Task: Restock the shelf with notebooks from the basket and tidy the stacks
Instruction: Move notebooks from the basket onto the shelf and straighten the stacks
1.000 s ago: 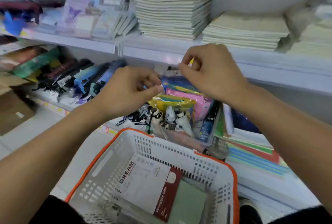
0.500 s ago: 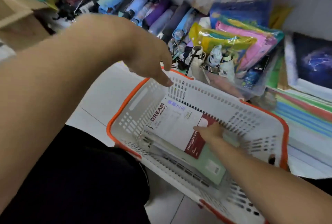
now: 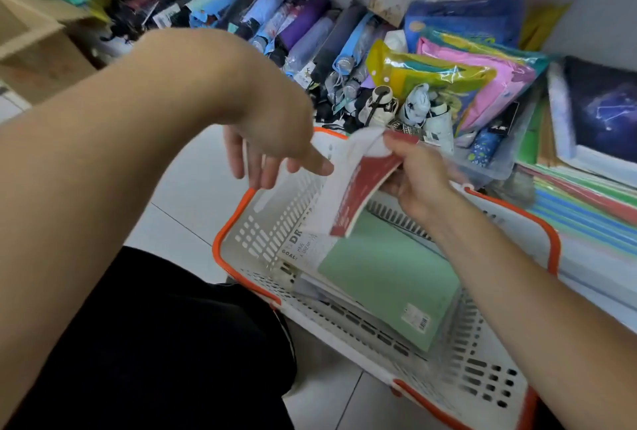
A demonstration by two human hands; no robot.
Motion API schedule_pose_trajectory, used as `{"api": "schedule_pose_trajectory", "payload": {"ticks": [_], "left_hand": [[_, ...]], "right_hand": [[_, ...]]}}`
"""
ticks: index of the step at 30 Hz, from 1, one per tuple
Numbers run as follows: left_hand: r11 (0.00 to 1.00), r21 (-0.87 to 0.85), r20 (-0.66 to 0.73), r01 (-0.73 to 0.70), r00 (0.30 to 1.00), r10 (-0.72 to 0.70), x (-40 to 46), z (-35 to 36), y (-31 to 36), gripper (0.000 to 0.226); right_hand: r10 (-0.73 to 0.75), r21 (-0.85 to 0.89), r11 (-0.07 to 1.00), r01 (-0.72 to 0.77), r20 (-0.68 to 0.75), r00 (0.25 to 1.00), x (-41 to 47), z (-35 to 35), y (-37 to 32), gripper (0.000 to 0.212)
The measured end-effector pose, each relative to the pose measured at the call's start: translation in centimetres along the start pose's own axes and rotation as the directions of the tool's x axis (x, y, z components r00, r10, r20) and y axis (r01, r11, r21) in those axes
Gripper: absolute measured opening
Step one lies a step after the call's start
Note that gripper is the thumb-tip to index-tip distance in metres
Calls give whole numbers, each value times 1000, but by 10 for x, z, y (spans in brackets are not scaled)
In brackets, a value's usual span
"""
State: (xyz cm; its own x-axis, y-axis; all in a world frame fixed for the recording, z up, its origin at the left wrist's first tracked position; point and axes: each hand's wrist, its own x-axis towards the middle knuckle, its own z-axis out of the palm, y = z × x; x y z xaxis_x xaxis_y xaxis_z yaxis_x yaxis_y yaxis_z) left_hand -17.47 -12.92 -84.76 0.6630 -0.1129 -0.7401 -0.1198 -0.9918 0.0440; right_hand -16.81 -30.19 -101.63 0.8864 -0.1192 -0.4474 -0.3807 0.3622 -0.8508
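Note:
A white basket with an orange rim sits on the floor in front of me. My right hand grips the top edge of a white and dark red notebook and holds it tilted above the basket. Beneath it lie another white notebook printed with black letters and a pale green notebook. My left hand hovers over the basket's far left corner with fingers relaxed and spread, holding nothing, its fingertips close to the lifted notebook.
Folded umbrellas and coloured plastic pouches crowd the low shelf behind the basket. A starry dark blue notebook and coloured folders lie at the right. A cardboard box stands at the left. My dark-clothed knee is at the lower left.
The view dropped from the upper shelves to the basket. My right hand reached into the basket, took hold of the white and red notebook and raised it. My left hand moved over the basket rim.

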Motion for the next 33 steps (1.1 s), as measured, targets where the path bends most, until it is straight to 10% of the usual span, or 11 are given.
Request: {"api": "schedule_pose_trajectory", "payload": {"ticks": [5, 11, 15, 16, 18, 19, 21, 33], "left_hand": [[945, -326, -90, 1, 995, -32, -10, 4, -9, 90], [534, -734, -513, -421, 858, -29, 2, 1, -14, 38], [853, -461, -591, -243, 802, -91, 13, -4, -13, 35], [920, -351, -601, -175, 795, -77, 14, -5, -14, 39], [970, -209, -594, -121, 804, -27, 13, -7, -18, 43], [980, -167, -581, -107, 814, -10, 12, -7, -19, 44], [987, -129, -543, -97, 840, 12, 10, -7, -22, 43], [995, -48, -561, -82, 827, 41, 10, -6, -21, 49]], "right_hand": [[-23, 505, 861, -64, 163, 986, -30, 14, -29, 13], [109, 464, 832, -303, 400, 910, -23, 20, -1, 27], [364, -187, 931, -312, 433, 825, -3, 7, 43, 48], [383, -477, 854, -209, 304, 872, 8, -9, 61, 57], [214, -950, 312, -33, 36, 976, 30, -58, 97, 86], [147, -999, 42, -25, -18, 989, 33, -81, 114, 106], [141, -985, -152, -83, -105, 984, 29, -116, 143, 132], [-24, -974, -203, -100, -97, 995, 39, -130, 156, 77]]}}
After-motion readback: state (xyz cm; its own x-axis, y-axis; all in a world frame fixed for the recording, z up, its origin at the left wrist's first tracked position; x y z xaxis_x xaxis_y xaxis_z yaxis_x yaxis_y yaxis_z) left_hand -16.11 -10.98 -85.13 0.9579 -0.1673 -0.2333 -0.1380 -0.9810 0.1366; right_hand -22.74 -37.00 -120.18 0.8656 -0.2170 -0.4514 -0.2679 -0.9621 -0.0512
